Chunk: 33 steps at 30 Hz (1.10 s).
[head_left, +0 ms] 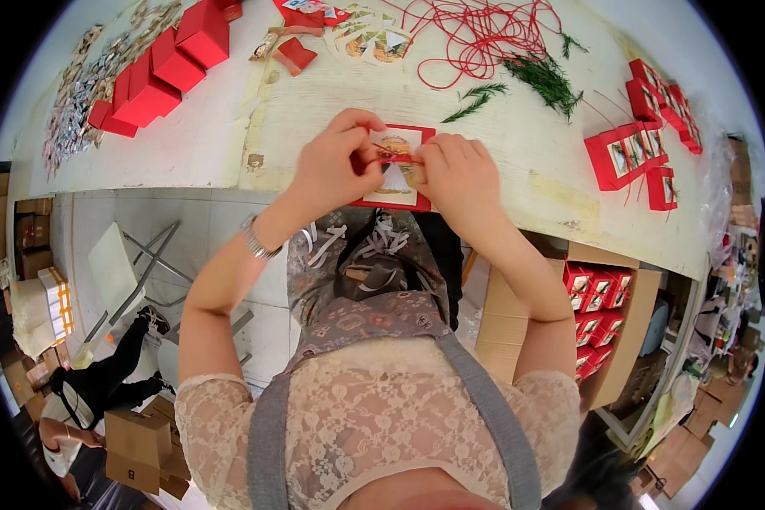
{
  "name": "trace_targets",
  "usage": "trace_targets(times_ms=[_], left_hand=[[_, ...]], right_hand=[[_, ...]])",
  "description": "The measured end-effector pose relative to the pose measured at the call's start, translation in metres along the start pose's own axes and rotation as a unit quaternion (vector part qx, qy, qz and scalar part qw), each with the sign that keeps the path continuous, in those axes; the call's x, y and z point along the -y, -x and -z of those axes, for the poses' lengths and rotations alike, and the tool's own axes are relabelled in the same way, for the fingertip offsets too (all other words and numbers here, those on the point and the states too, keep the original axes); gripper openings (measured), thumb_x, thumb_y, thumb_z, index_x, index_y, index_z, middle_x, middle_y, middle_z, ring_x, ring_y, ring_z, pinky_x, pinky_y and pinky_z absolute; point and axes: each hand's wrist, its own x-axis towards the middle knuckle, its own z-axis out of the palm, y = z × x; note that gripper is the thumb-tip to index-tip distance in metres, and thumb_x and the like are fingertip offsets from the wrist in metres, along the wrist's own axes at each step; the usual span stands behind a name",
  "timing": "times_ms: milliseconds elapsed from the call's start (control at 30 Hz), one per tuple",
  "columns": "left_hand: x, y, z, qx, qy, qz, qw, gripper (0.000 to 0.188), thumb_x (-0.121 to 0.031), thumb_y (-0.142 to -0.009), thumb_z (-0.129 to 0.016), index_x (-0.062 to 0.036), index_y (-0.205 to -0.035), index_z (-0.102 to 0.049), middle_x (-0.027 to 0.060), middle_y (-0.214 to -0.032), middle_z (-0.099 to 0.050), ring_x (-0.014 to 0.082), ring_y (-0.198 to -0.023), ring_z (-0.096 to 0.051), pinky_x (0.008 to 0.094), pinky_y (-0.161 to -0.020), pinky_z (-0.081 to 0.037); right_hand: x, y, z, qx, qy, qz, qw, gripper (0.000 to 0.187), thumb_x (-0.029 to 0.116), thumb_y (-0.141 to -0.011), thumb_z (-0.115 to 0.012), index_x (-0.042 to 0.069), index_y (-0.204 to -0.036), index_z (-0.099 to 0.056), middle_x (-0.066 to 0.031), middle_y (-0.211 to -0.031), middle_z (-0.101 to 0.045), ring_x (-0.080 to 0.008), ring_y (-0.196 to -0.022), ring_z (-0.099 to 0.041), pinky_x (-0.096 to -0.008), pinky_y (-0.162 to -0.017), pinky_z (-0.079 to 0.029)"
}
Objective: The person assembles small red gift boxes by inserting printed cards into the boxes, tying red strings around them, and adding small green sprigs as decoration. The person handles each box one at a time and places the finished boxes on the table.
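Note:
At the table's near edge lies a red gift box (426,137) with a pale printed card (397,181) on its top. Above the card, both hands pinch a thin red cord (397,159) that crosses the box. My left hand (342,163) is closed, thumb against fingers, at the box's left side; a watch circles that wrist. My right hand (462,176) closes on the cord from the right, its fingertips over the card. The fingers partly cover the cord's middle, so I cannot tell whether it is knotted.
Beyond the box lie loose red cords (482,38), green sprigs (542,82) and printed cards (374,44). Red boxes (150,83) line the left, beside a heap of small cutouts (75,102). Decorated boxes (622,155) stand right. Below, a carton (618,367) holds more; a person (115,374) is lower left.

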Motion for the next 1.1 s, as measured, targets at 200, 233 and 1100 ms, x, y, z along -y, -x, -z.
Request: trace_targets(times_ms=[200,233,1100], left_hand=[[-0.013,0.012,0.025,0.068,-0.191,0.007,0.979,0.021,0.000,-0.062,-0.067,-0.0037,-0.067,-0.047,0.0055,-0.120,-0.059,0.0213,-0.086,-0.062,0.0333,-0.064,-0.050],[-0.013,0.012,0.028,0.087,-0.162,0.037,0.982,0.020,0.000,-0.064,-0.067,-0.0035,-0.067,-0.047,0.0065,-0.122,-0.058,0.0222,-0.090,-0.062,0.0328,-0.066,-0.050],[-0.017,0.034,-0.012,-0.070,-0.258,-0.068,0.961,0.019,-0.009,-0.074,-0.073,-0.0088,-0.086,-0.058,0.0014,-0.117,-0.062,0.0255,-0.115,-0.057,0.0316,-0.073,-0.054]], right_hand=[[-0.003,0.004,0.018,0.121,0.037,0.045,0.991,0.023,0.017,-0.065,-0.070,0.007,-0.080,-0.056,-0.0044,-0.078,-0.052,-0.0206,-0.078,-0.055,-0.0328,-0.066,-0.041],[-0.004,0.003,0.018,0.129,0.042,0.047,0.990,0.023,0.017,-0.065,-0.070,0.007,-0.080,-0.055,-0.0043,-0.078,-0.052,-0.0206,-0.078,-0.055,-0.0328,-0.066,-0.042],[-0.035,-0.036,0.035,0.041,0.072,0.198,0.977,0.016,0.012,-0.068,-0.064,0.008,-0.084,-0.064,-0.0018,-0.098,-0.060,-0.0184,-0.106,-0.055,-0.0350,-0.090,-0.046]])
